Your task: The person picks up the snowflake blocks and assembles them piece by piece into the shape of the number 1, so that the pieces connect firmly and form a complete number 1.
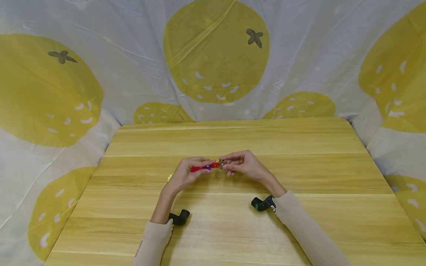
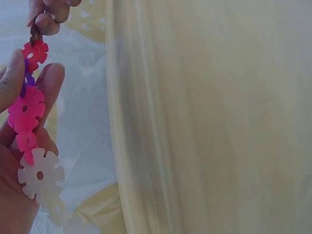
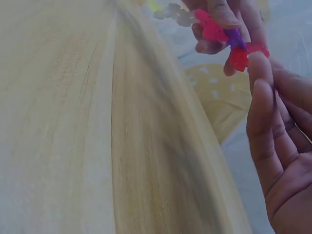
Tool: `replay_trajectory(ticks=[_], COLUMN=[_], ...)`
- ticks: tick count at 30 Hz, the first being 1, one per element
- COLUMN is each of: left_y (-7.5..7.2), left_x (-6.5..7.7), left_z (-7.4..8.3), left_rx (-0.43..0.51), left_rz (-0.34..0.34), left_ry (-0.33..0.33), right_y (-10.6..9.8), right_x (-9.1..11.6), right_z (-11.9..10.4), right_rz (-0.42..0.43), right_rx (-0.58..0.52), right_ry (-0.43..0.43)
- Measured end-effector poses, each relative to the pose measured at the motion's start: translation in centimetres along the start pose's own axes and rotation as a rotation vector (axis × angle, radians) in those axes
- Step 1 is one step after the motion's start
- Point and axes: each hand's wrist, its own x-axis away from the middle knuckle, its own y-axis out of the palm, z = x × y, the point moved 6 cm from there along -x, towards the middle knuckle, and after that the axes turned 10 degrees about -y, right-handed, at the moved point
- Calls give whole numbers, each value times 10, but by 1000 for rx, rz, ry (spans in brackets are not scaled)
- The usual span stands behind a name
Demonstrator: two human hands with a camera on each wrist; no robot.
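Both hands hold one chain of interlocking plastic flower-shaped discs above the table. My left hand (image 1: 184,174) pinches it near a purple disc (image 2: 30,79), with a pink disc (image 2: 35,102) lying along the fingers. Past these, a whitish disc (image 2: 51,169) and paler ones trail by the left palm. A red disc (image 2: 41,48) spans the gap between the hands. At the far end my right hand (image 1: 249,165) pinches a brown disc (image 1: 222,164) between thumb and fingertips, and it meets the red disc. A bit of yellow disc (image 1: 169,177) shows beside the left hand, the rest hidden behind it.
Under the hands is a light wooden table (image 1: 316,155). A black wrist camera (image 1: 181,217) is on the left wrist and another black camera (image 1: 261,204) on the right. Behind the table hangs a white cloth (image 1: 133,55) with yellow fruit prints.
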Motion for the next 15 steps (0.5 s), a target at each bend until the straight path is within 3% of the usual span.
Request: replay_trajectory(ticks=[8, 15], left_y=[-5, -14], left_x=[0, 1], left_z=[-2, -2], left_rx=[-20, -33], left_rz=[26, 51], left_ry=[-79, -109], right_y=[-4, -7], right_x=[-1, -2], right_z=[-5, -10], right_rz=[6, 35], right_rx=[88, 92], right_ry=[-22, -51])
